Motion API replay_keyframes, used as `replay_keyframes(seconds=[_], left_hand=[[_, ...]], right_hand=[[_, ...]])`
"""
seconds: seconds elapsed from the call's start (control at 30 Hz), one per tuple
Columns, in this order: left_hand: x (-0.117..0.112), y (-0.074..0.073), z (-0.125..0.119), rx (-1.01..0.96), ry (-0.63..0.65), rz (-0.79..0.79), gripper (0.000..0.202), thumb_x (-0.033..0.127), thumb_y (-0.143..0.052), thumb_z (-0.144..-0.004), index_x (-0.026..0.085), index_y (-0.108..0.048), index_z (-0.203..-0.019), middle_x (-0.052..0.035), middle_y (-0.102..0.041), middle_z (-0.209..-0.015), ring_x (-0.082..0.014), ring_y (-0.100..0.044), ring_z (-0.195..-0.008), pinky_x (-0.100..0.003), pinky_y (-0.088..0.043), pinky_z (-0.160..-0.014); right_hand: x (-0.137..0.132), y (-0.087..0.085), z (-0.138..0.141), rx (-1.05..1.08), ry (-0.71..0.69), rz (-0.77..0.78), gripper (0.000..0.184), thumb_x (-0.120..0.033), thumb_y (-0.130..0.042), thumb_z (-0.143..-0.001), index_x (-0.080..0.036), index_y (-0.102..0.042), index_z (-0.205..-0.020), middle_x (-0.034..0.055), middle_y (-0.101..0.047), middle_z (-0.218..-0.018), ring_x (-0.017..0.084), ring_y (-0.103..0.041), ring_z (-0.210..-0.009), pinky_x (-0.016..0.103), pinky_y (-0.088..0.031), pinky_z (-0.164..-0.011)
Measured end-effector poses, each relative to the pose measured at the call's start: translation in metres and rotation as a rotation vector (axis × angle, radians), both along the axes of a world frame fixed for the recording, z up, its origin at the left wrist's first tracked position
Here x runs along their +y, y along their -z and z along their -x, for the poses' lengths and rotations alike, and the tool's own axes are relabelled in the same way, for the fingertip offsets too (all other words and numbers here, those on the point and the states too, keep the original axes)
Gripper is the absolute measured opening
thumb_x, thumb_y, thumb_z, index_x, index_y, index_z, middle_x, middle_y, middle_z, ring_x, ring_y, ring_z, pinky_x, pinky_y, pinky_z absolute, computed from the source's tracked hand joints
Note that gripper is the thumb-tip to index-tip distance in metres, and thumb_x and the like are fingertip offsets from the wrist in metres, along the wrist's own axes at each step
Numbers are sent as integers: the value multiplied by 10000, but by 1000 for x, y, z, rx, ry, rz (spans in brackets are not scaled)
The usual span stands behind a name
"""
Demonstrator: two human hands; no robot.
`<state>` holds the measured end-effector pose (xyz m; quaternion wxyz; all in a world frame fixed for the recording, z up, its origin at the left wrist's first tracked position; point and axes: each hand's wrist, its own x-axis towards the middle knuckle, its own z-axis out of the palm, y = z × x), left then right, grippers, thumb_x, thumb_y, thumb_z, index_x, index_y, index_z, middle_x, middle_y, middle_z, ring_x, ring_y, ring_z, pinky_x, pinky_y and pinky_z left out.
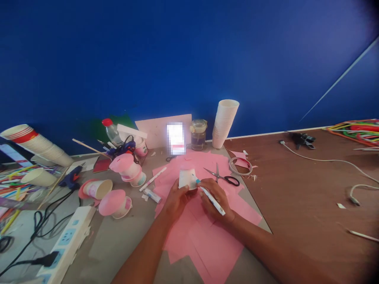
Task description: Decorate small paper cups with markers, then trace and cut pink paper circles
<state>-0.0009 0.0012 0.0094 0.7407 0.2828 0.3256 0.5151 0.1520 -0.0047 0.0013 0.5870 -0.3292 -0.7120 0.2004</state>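
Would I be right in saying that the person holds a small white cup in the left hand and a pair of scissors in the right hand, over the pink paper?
Not quite. The head view shows the right hand holding a white marker, not scissors; the scissors lie on the pink paper. The left hand does hold the small white cup.

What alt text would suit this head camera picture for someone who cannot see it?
A left hand holds a small white cup while the right hand puts a white marker to it, above pink paper. Scissors lie nearby; a stack of cups stands against a blue wall.
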Motion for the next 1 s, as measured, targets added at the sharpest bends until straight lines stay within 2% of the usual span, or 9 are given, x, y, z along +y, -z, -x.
replay_keyframes(seconds=[0.2, 0.37, 0.53, 0.87, 1.0], left_hand=[[0, 0, -1, 40, -4, -1, 276, 229, -695, -752, 176, -615, -1011, -69, -658, -979, -196, -626, -870, -345, -487, -804], [1, 0, -2, 79, -16, 3, 386, 230, -712, -746, 201, -585, -1110, -69, -646, -1006, -193, -616, -893, -353, -484, -825], [0, -1, -3, 75, -26, 6, 436, 237, -734, -728, 212, -572, -1131, -59, -651, -960, -189, -619, -871, -345, -485, -811], [1, 2, -3, 82, -31, 37, 348, 261, -771, -685, 183, -606, -981, -64, -662, -956, -181, -629, -842, -361, -473, -831], [1, 3, -3, 64, -31, 43, 360, 259, -773, -681, 192, -598, -988, -54, -664, -948, -173, -633, -831, -356, -474, -827]], right_hand=[[0, 2, 0, 18, -10, -2, 338, -80, -518, -822, -239, -562, -1117, 77, -601, -943, 206, -592, -866, 366, -509, -737], [-1, 1, 0, 27, 10, 7, 323, -93, -516, -825, -236, -560, -1111, 77, -609, -944, 207, -599, -872, 366, -510, -747], [-1, -1, 1, 21, 30, 2, 286, -127, -510, -839, -230, -563, -1100, 78, -619, -933, 211, -609, -871, 365, -514, -743], [0, 2, 0, 30, 26, 11, 284, -118, -509, -840, -234, -564, -1094, 80, -623, -935, 214, -601, -876, 379, -510, -757], [-1, 0, 1, 37, 25, 14, 283, -109, -510, -837, -231, -569, -1086, 80, -617, -935, 212, -596, -871, 372, -506, -755]])
